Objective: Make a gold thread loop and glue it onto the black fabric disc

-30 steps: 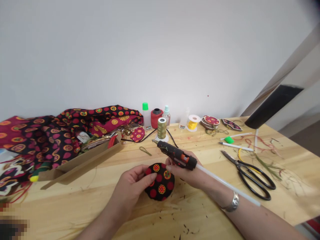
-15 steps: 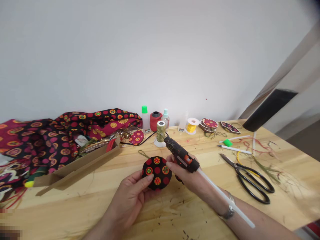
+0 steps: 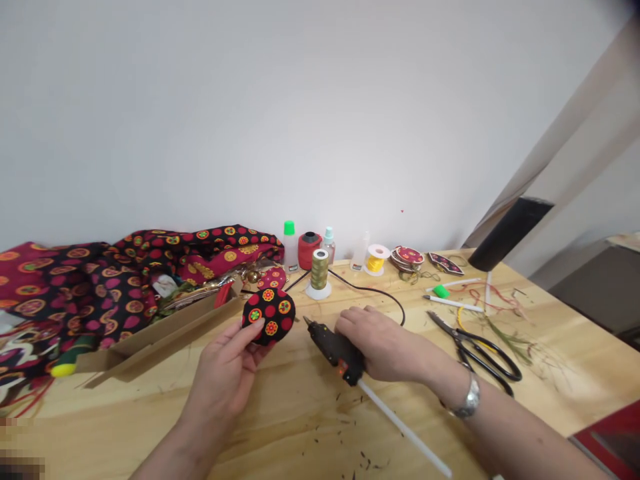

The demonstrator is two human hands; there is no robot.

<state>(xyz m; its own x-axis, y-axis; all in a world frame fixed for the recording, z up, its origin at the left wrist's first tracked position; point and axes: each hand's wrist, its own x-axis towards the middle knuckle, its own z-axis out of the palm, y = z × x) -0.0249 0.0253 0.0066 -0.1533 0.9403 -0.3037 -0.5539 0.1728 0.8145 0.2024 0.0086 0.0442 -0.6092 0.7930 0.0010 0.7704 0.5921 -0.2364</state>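
Between the thumb and fingers of my left hand (image 3: 227, 367) is a round fabric-covered disc (image 3: 270, 317), black with red dots and orange flowers. My right hand (image 3: 377, 340) is wrapped round a black hot glue gun (image 3: 335, 350), lying on its side low over the table with its nozzle pointing toward the disc. A long white glue stick (image 3: 405, 430) sticks out of its back end. The nozzle and the disc are a small gap apart. My right fingers are partly hidden behind the back of the hand.
Black scissors (image 3: 477, 350) lie at the right, near a white pen (image 3: 453, 303). An olive thread spool (image 3: 319, 272) stands behind the glue gun, with a red spool (image 3: 309, 252) and bottles along the wall. Patterned cloth (image 3: 125, 280) and a cardboard box (image 3: 160, 340) fill the left.
The disc and my left hand have moved left and slightly up. My right hand has lowered the glue gun away from the disc and turned it, and the black cord now shows behind.
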